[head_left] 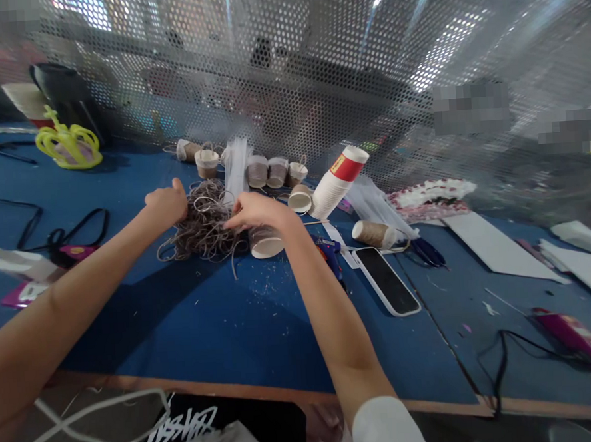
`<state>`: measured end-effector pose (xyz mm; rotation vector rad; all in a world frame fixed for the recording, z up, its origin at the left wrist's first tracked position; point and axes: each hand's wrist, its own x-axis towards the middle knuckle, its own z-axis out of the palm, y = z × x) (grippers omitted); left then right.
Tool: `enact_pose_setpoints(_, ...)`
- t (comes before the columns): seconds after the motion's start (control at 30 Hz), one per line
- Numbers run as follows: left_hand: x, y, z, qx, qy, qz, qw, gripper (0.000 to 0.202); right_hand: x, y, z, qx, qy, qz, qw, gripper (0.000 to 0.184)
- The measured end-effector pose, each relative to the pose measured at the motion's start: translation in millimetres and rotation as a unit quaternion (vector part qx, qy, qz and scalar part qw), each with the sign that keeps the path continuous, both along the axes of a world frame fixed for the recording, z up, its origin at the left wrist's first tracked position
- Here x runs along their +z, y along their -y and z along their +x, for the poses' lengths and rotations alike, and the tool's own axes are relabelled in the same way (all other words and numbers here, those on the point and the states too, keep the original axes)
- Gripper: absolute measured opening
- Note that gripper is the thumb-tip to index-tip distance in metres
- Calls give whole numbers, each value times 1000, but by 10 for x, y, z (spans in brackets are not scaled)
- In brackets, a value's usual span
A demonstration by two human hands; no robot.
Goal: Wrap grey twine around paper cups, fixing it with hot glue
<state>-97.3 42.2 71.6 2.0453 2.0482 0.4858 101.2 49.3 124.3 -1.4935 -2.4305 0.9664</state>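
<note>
Both arms reach forward over a blue table (221, 319). My left hand (167, 202) is closed in a fist at the left edge of a tangled pile of brown twine (203, 230). My right hand (255, 211) is pinched closed on strands at the pile's right side. Just below the right hand a paper cup wrapped in twine (265, 243) lies on its side. Several small twine-wrapped cups (257, 171) stand behind the pile.
A stack of white and red paper cups (336, 182) lies tilted to the right. A phone (385, 281), a glue gun (330, 251), a twine spool (374, 233), white sheets (495, 247) and black cables (504, 358) lie about. A yellow crown (69, 145) sits far left. Perforated metal screen (316, 60) behind.
</note>
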Motion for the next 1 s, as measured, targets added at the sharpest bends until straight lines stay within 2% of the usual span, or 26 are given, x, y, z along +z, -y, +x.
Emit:
enact_pose_setpoints(0.1, 344, 98, 73, 46, -50, -7, 998, 58, 116, -20, 106, -69, -54, 87, 992, 34)
enact_pose_setpoints(0.17, 543, 150, 108, 69, -81, 25, 994, 50, 143, -61, 154, -91, -126, 119, 981, 40)
enact_pose_setpoints(0.23, 676, 193, 127, 60, -64, 100, 991, 42, 155, -106, 177, -70, -221, 79, 970, 37)
enact_pose_setpoints(0.3, 746, 232, 138, 42, -10, 186, 982, 34, 168, -138, 174, -58, -308, 21, 949, 40)
enact_pose_setpoints(0.43, 768, 292, 175, -8, 107, 284, 953, 24, 172, -115, 87, -116, -387, 1, 915, 43)
enact_pose_setpoints(0.5, 755, 300, 203, -31, 137, 304, 942, 19, 136, -68, 4, -85, -385, -24, 919, 40)
enact_pose_setpoints(0.6, 726, 277, 243, -44, 154, 329, 931, 13, 29, -1, -144, 6, -342, -37, 939, 31)
enact_pose_setpoints(0.67, 706, 247, 259, -34, 159, 348, 923, 8, -45, 20, -224, 13, -318, 27, 948, 43)
enact_pose_setpoints(0.73, 688, 215, 264, -32, 179, 364, 914, 4, -86, 16, -254, -12, -300, 101, 948, 53)
enact_pose_setpoints(0.8, 668, 188, 261, -46, 233, 368, 899, 5, -79, -5, -222, -23, -285, 126, 950, 60)
enact_pose_setpoints(0.87, 645, 169, 260, -61, 304, 367, 877, 9, -35, -34, -151, -1, -289, 89, 953, 59)
enact_pose_setpoints(0.93, 621, 156, 265, -76, 355, 371, 855, 11, 18, -59, -85, 20, -315, 41, 948, 50)
enact_pose_setpoints(1.0, 600, 147, 279, -93, 380, 373, 841, 10, 51, -64, -60, 22, -337, 51, 940, 40)
